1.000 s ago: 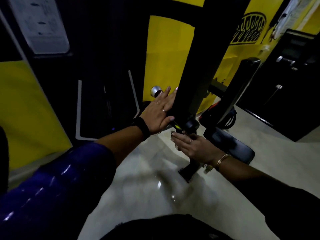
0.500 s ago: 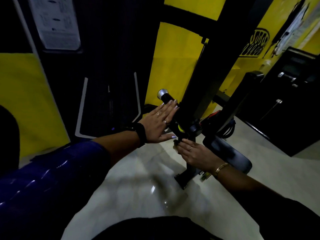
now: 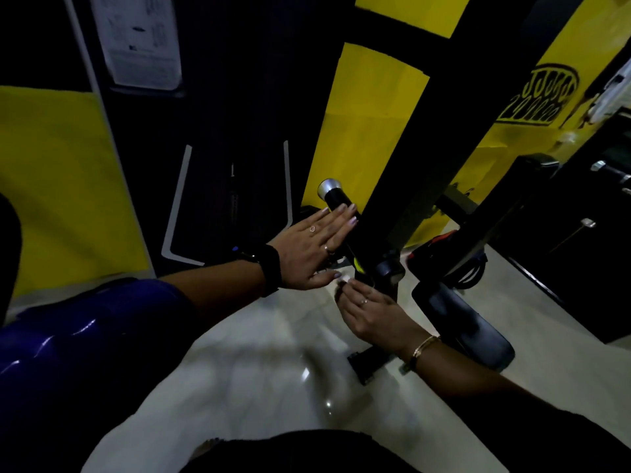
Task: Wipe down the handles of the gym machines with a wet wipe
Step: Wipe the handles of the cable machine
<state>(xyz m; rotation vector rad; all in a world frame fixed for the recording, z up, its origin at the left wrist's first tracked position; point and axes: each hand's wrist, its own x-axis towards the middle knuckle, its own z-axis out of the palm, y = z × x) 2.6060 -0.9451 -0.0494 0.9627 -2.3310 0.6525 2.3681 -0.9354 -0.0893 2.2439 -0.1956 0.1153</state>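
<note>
A black machine handle (image 3: 337,202) with a silver end cap slants down towards the black upright post (image 3: 440,138). My left hand (image 3: 312,249) lies flat with straight fingers against the handle's left side, the fingertips touching the grip. My right hand (image 3: 370,312) is just below, at the handle's lower end, with its fingers curled. They pinch a small pale scrap, the wet wipe (image 3: 344,279), most of which is hidden in the hand. The dim light hides the handle's lower part.
A black padded seat (image 3: 464,331) and a slanted backrest (image 3: 495,213) stand right of the post. Yellow and black walls rise behind, and a dark cabinet (image 3: 587,268) is at the far right. Pale glossy floor (image 3: 259,370) spreads below my arms.
My left hand slid back along the handle, baring more of the grip and its silver cap. My right hand stayed at the handle's lower end.
</note>
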